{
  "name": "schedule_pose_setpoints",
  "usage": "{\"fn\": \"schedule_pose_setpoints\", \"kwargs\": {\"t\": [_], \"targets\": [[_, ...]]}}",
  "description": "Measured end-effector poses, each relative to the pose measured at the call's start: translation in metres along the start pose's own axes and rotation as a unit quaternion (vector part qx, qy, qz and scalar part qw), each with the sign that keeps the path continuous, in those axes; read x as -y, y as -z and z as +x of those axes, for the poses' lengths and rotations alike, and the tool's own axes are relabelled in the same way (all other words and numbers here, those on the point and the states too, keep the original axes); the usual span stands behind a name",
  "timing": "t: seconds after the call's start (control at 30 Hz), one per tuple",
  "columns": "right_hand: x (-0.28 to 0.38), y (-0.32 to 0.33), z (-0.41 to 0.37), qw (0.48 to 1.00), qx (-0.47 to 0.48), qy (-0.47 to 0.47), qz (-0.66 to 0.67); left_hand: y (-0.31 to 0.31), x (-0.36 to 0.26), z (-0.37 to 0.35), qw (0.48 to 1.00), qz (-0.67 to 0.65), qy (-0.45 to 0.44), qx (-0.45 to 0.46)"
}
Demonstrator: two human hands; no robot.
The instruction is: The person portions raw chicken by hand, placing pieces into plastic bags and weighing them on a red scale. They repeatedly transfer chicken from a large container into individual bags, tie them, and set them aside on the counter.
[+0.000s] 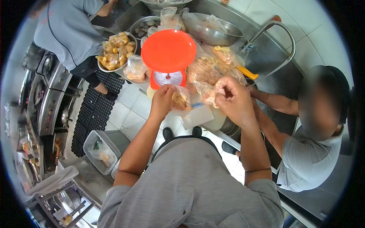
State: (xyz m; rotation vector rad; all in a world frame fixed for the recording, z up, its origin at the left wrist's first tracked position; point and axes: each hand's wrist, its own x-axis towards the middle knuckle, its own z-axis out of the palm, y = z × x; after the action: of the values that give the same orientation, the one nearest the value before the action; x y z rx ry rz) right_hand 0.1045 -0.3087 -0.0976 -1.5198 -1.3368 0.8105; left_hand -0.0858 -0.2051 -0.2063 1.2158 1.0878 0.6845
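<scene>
My left hand (162, 102) has its fingers closed on the edge of a clear plastic bag (180, 102) with pale brown food inside. To the right, my right hand (235, 99) is pinched on a piece of clear plastic (207, 94); what is inside it is hard to make out. Just beyond my hands stands an orange kitchen scale (168, 51) with a round pan and a white dial. Right of the scale lies a big clear bag of pinkish raw meat (205, 70). A white container with a blue edge (197, 116) sits below my hands.
Bowl of yellow bagged food (118, 51) at the left; metal bowls (213, 28) behind. A faucet (291, 34) arches over the sink, near a yellow-handled knife (248, 73). One person (315, 159) works at the right, another (70, 32) at the upper left. A grey bin (99, 148) is lower left.
</scene>
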Motion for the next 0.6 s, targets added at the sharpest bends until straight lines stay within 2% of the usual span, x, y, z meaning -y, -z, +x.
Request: {"fn": "schedule_pose_setpoints", "kwargs": {"t": [0.17, 0.27, 0.37, 0.47, 0.57, 0.6], "targets": [[0.010, -0.010, 0.010, 0.997, 0.019, 0.048, 0.062, 0.001, -0.002, -0.001, 1.000, -0.001, 0.015, 0.001], [0.007, -0.025, 0.017, 0.995, 0.058, 0.081, 0.006, 0.003, 0.008, 0.006, 0.999, -0.032, 0.013, 0.005], [-0.016, -0.051, 0.023, 0.990, 0.128, 0.039, 0.050, 0.002, -0.001, 0.002, 0.996, -0.082, 0.029, 0.007], [-0.053, -0.078, 0.028, 0.990, 0.116, 0.016, -0.082, 0.005, 0.011, 0.010, 0.995, -0.105, -0.004, 0.003], [-0.058, -0.084, 0.018, 0.993, 0.055, 0.040, -0.097, 0.009, 0.014, 0.012, 0.997, -0.068, -0.005, -0.019], [-0.060, -0.085, 0.015, 0.993, 0.006, 0.045, -0.109, 0.011, 0.014, 0.013, 0.998, -0.054, 0.001, -0.018]]}}
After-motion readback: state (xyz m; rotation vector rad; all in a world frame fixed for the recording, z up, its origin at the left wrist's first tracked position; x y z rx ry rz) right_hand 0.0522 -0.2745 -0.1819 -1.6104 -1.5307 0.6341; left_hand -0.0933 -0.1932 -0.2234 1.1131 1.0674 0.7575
